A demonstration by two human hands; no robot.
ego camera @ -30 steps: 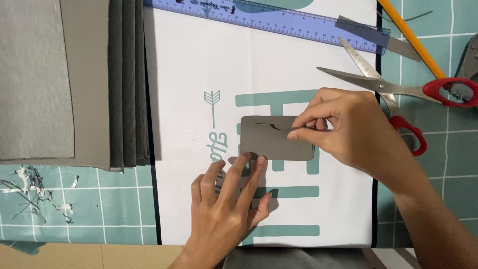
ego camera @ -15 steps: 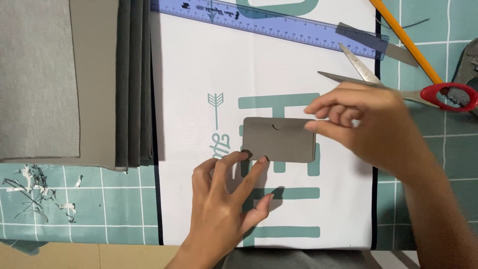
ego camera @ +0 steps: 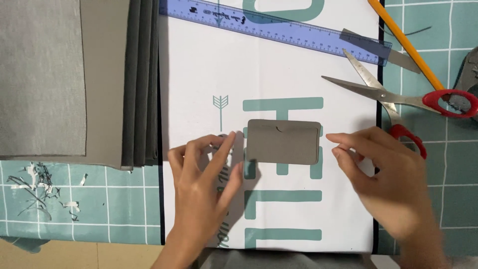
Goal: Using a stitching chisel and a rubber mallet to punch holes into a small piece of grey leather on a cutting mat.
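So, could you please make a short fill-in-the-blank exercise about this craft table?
1. The small grey card piece lies on a white ____ with teal shapes.
2. The scissors have ____ handles.
3. The blue ruler lies ____ the grey card piece in the picture.
4. The left hand and right hand each hold ____.

Missing words: sheet; red; above; nothing

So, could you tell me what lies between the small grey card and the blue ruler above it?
In the head view, only bare white sheet with teal print separates the grey card from the blue ruler.
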